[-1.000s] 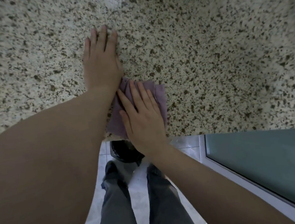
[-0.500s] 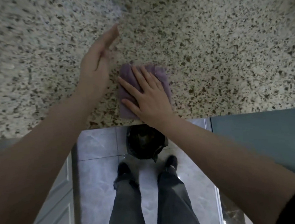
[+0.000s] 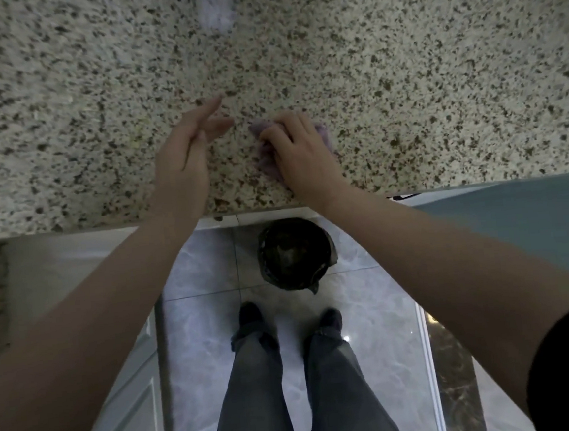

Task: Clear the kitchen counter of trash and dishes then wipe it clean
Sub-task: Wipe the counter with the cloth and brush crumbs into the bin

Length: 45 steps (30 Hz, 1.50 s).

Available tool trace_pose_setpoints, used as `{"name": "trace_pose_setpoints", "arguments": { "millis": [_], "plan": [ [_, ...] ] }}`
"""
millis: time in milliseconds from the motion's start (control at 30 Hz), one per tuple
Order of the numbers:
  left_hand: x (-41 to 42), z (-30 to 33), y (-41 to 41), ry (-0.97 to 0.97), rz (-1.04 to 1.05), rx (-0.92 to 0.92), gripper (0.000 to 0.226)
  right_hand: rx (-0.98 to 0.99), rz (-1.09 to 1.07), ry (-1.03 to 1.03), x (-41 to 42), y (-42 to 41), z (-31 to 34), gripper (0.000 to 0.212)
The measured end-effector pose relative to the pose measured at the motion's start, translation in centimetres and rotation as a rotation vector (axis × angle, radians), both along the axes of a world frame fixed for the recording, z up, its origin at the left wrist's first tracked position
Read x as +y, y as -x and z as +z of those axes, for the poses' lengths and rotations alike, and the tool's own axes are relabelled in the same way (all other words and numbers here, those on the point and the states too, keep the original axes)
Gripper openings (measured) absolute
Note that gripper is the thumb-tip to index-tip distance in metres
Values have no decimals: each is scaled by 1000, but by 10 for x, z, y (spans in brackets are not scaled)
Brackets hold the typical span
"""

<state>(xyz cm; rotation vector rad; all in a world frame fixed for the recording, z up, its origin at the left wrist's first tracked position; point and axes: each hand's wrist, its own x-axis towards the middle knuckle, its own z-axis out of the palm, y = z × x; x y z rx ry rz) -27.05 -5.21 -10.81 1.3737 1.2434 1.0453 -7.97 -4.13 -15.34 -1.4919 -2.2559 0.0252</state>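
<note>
A speckled granite counter (image 3: 401, 67) fills the upper half of the head view. My right hand (image 3: 299, 148) is curled over a bunched purple cloth (image 3: 265, 163) that rests on the counter near its front edge; only bits of cloth show around the fingers. My left hand (image 3: 184, 152) is raised on its edge just left of the cloth, fingers straight and slightly apart, holding nothing. The two hands are a small gap apart.
A black bin lined with a dark bag (image 3: 295, 252) stands on the pale tiled floor below the counter edge, in front of my feet. A white cabinet door (image 3: 127, 401) is at the lower left, a teal panel (image 3: 535, 227) at the right.
My right hand has gone from lying flat on the spread cloth to bunching it up under curled fingers. My left hand lifted off the counter and turned onto its edge. The view has pulled back.
</note>
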Motion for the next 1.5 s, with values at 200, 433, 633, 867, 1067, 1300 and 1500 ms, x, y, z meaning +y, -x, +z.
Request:
{"name": "trace_pose_setpoints", "arguments": {
  "millis": [200, 433, 633, 867, 1067, 1300, 1500],
  "plan": [
    [-24, 2, -6, 39, 63, -92, 39, 38, -9, 12, -10, -8, -8, 16],
    [-74, 1, -31, 29, 176, -100, 32, -144, 26, 43, -37, -27, -6, 14],
    [-137, -29, -68, 118, 185, -120, 33, -101, 31, 66, -65, -46, -5, 23],
    [-180, -78, -102, 267, 197, -112, 33, 98, -42, 52, -110, -58, -18, 17],
    [-190, -153, -122, 451, 231, -133, 30, 411, -140, 182, -153, -66, -79, 18],
    [-188, -281, -138, 902, 276, -247, 21, 1042, -700, 764, -156, -76, -205, 18],
    [-184, -341, -148, 1261, 314, -733, 46, 1898, -887, 1331, -153, -94, -288, 49]
  ]
}}
